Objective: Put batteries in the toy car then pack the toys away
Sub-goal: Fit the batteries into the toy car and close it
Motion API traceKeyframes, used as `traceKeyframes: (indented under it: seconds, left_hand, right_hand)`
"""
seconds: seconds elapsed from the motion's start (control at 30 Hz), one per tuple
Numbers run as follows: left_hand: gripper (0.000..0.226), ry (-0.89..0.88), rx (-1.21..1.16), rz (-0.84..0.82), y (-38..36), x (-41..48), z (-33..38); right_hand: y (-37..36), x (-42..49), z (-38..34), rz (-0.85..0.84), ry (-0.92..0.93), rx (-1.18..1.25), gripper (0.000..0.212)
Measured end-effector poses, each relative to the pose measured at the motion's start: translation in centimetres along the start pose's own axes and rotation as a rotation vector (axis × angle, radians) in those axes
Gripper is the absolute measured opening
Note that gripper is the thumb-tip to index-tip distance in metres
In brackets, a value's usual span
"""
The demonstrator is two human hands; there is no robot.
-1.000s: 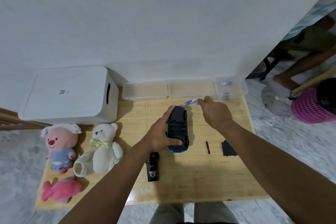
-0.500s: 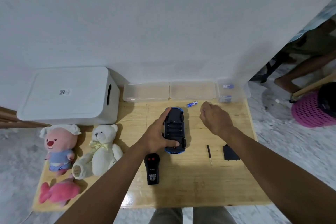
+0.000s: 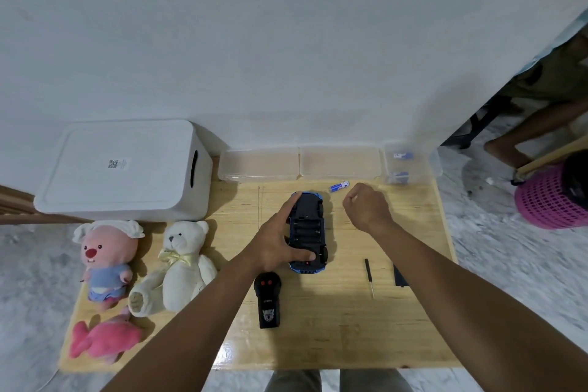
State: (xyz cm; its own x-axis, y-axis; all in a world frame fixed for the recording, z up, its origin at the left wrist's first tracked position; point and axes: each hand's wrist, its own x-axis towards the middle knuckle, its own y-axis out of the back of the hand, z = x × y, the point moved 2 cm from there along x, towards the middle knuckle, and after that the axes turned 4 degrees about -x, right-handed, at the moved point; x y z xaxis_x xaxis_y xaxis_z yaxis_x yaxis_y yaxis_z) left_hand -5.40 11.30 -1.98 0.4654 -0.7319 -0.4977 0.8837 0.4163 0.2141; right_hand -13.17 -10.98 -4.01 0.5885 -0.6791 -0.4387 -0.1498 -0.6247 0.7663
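Toy car point(image 3: 308, 227) within left grip point(image 3: 276, 247)

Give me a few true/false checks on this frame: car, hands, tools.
1. The toy car lies underside up. True.
2. The left hand holds the screwdriver. False: it holds the toy car; the screwdriver lies on the table.
3. A loose battery lies on the table beyond the toy car. True.
4. The remote lies right of the screwdriver. False: it lies left of it, near the toy car.
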Motion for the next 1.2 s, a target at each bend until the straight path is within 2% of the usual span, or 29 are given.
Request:
traceKeyframes:
  seconds: [0.13,0.2,0.27,0.33,0.4,0.5,0.57,0.63,0.73,1.0,1.2]
  left_hand:
    - [0.126,0.01,-0.008,0.005,0.1,-0.1,-0.3]
    - [0.126,0.01,-0.011,0.008,0.2,-0.1,-0.4]
    - [0.127,0.011,-0.013,0.01,0.2,0.0,-0.4]
    - [0.127,0.006,-0.016,0.011,0.2,0.0,-0.4]
    - [0.126,0.0,-0.015,0.016,0.2,0.1,-0.3]
    - [0.123,-0.004,-0.015,0.027,0.2,0.2,-0.3]
    - [0.118,-0.009,0.001,0.03,0.2,0.3,-0.4]
    - [0.116,-0.013,0.007,0.033,0.3,0.3,-0.6]
    - [0.116,-0.02,0.0,0.039,0.3,0.3,-0.9]
    - [0.116,-0.019,0.006,0.036,0.4,0.2,-0.3]
    - [0.114,-0.065,-0.019,0.018,-0.4,0.5,0.9]
  right_hand:
    - [0.1,0.1,0.0,-0.036,-0.138,0.266,0.013]
    - [0.2,-0.1,0.2,0.068,-0.066,0.102,0.013]
    - [0.3,-0.5,0.0,0.168,0.094,-0.109,0.01]
    - [0.2,-0.5,-0.4,0.179,0.311,-0.353,0.024]
    - [0.1,-0.1,-0.7,0.138,0.433,-0.558,0.038]
    - [-0.3,0.5,-0.7,0.123,0.451,-0.708,0.043]
    - [-0.6,0.6,-0.6,0.147,0.445,-0.73,0.029]
    - [-0.5,0.6,-0.6,0.156,0.431,-0.702,0.016]
    - [-0.2,0.2,-0.4,0.161,0.464,-0.592,0.019]
    - [2.3,-4.0,0.0,0.05,0.479,0.012,0.011]
    - [2.6,-6.2,-2.6,-0.066,0.475,0.043,0.016]
